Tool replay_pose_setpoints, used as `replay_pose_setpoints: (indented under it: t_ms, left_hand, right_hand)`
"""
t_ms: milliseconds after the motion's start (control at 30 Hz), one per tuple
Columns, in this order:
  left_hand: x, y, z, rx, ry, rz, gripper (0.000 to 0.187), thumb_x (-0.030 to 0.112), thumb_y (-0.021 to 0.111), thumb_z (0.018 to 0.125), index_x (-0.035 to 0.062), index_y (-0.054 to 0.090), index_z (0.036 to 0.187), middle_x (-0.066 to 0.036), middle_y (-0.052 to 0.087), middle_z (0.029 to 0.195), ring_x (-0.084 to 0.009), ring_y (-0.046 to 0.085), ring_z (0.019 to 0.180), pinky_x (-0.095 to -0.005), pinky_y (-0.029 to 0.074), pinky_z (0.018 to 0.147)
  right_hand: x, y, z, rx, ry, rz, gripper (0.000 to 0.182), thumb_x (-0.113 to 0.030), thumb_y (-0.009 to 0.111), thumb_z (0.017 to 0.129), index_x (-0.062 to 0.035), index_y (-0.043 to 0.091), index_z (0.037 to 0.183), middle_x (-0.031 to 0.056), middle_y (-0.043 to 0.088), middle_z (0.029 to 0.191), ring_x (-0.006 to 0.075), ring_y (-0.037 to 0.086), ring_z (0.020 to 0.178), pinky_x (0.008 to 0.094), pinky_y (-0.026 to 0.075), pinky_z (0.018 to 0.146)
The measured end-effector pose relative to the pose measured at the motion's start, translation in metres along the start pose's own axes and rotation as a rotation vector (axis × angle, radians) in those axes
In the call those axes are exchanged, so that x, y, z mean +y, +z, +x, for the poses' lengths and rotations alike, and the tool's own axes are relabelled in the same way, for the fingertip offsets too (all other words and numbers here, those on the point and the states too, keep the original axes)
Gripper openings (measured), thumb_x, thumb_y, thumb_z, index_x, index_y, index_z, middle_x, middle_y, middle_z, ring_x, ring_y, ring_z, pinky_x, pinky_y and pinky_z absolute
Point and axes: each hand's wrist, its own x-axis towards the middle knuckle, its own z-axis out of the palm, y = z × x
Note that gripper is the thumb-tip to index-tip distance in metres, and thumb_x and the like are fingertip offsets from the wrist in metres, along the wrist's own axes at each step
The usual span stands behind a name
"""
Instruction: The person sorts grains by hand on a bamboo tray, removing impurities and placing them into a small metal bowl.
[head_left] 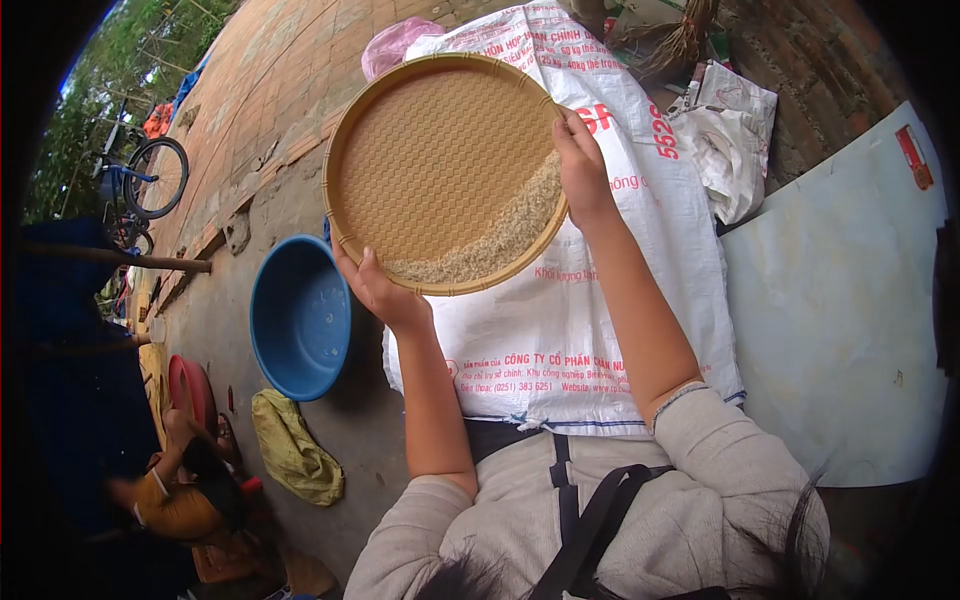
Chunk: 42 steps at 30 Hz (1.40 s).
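A round woven tray [430, 150] is held up over a white printed sack [560, 350] that lies spread in front of my body. Pale grains [490, 240] are gathered in a curved band along the tray's near and right edge. My left hand [382, 287] grips the rim at the lower left, with the thumb up by the rim. At the right side of the rim, my right hand [585, 170] is closed on it. The fingers beneath the tray are partly hidden.
A blue basin [300, 318] stands left of the tray, with a yellow-green cloth [297, 447] below it. Another person [185, 500] sits at the lower left near a red basin [190, 393]. On the right lie a pale board [840, 310] and a crumpled white sack [720, 150].
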Motion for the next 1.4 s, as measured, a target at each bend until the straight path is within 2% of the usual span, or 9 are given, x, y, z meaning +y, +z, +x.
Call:
replay_pose_setpoints:
  t_ms: [233,367,533,667,867,967,1067,1167,1400]
  left_hand:
    - [-0.002,-0.007,-0.001,0.027,-0.041,-0.006,0.058,0.015,0.039,0.088,0.0003,0.024,0.142,-0.018,0.040,0.139,-0.0280,0.042,0.127,-0.0404,0.037,0.105]
    - [0.009,0.011,-0.011,0.086,0.199,-0.063,0.056,0.014,0.039,0.088,-0.0005,0.027,0.141,-0.018,0.040,0.140,-0.0280,0.043,0.126,-0.0400,0.036,0.105]
    - [-0.002,-0.008,0.001,0.006,-0.028,-0.011,0.051,0.010,0.037,0.092,-0.0008,0.028,0.141,-0.016,0.042,0.138,-0.0251,0.046,0.124,-0.0368,0.037,0.104]
    - [-0.010,-0.020,0.003,-0.013,-0.096,0.093,0.050,0.009,0.039,0.092,-0.0021,0.031,0.140,-0.016,0.041,0.139,-0.0241,0.046,0.123,-0.0359,0.038,0.103]
    - [0.012,-0.021,0.011,-0.041,-0.004,0.955,0.040,0.003,0.051,0.088,-0.0011,0.049,0.128,-0.015,0.053,0.118,-0.0235,0.055,0.105,-0.0340,0.042,0.094]
    - [0.024,-0.022,0.018,-0.114,0.398,1.269,0.028,0.004,0.058,0.084,0.0019,0.061,0.113,-0.013,0.058,0.100,-0.0247,0.057,0.096,-0.0330,0.046,0.084]
    - [0.044,-0.008,0.020,-0.498,0.170,1.187,0.016,0.006,0.065,0.079,0.0033,0.068,0.095,-0.010,0.065,0.091,-0.0266,0.061,0.089,-0.0343,0.049,0.077]
    - [0.047,0.004,0.018,-0.890,0.001,1.144,0.021,0.003,0.067,0.078,0.0035,0.069,0.098,-0.008,0.067,0.095,-0.0216,0.065,0.085,-0.0313,0.050,0.072]
    - [0.012,0.039,-0.005,-1.331,0.238,0.881,0.022,0.003,0.068,0.075,0.0042,0.069,0.097,-0.009,0.066,0.099,-0.0270,0.063,0.093,-0.0356,0.050,0.081]
  right_hand:
    - [0.007,0.000,-0.004,0.021,-0.014,-0.016,0.037,-0.024,0.038,0.102,0.0003,0.048,0.128,0.0042,0.054,0.111,0.0105,0.046,0.102,0.0262,0.036,0.094]
    - [-0.019,0.015,-0.014,-0.040,-0.211,0.021,0.037,-0.023,0.039,0.101,0.0001,0.047,0.129,0.0058,0.054,0.113,0.0114,0.047,0.106,0.0269,0.035,0.096]
    - [0.013,0.002,-0.004,0.094,0.216,0.089,0.031,-0.024,0.040,0.102,-0.0052,0.048,0.125,0.0062,0.054,0.114,0.0133,0.051,0.105,0.0294,0.042,0.092]
    - [0.017,0.001,-0.003,0.086,0.247,0.194,0.031,-0.025,0.042,0.101,-0.0068,0.048,0.125,0.0070,0.056,0.113,0.0135,0.052,0.102,0.0299,0.045,0.087]
    - [0.040,-0.004,0.000,0.202,0.214,0.147,0.028,-0.025,0.044,0.100,-0.0071,0.050,0.121,0.0070,0.056,0.112,0.0134,0.051,0.103,0.0288,0.043,0.089]
    - [0.051,-0.002,-0.001,0.232,0.146,0.018,0.027,-0.024,0.044,0.100,-0.0068,0.050,0.121,0.0064,0.056,0.109,0.0129,0.050,0.101,0.0284,0.042,0.088]
    - [0.051,0.006,-0.008,0.197,0.116,-0.021,0.028,-0.024,0.043,0.100,-0.0064,0.050,0.121,0.0060,0.056,0.106,0.0126,0.050,0.098,0.0286,0.042,0.086]
    - [0.060,0.010,-0.010,0.242,0.231,-0.018,0.027,-0.025,0.043,0.100,-0.0065,0.050,0.119,0.0064,0.057,0.103,0.0123,0.051,0.095,0.0292,0.043,0.083]
    - [0.070,-0.002,-0.009,0.090,0.423,0.008,0.025,-0.024,0.043,0.100,-0.0069,0.050,0.116,0.0083,0.059,0.094,0.0136,0.054,0.084,0.0310,0.048,0.073]
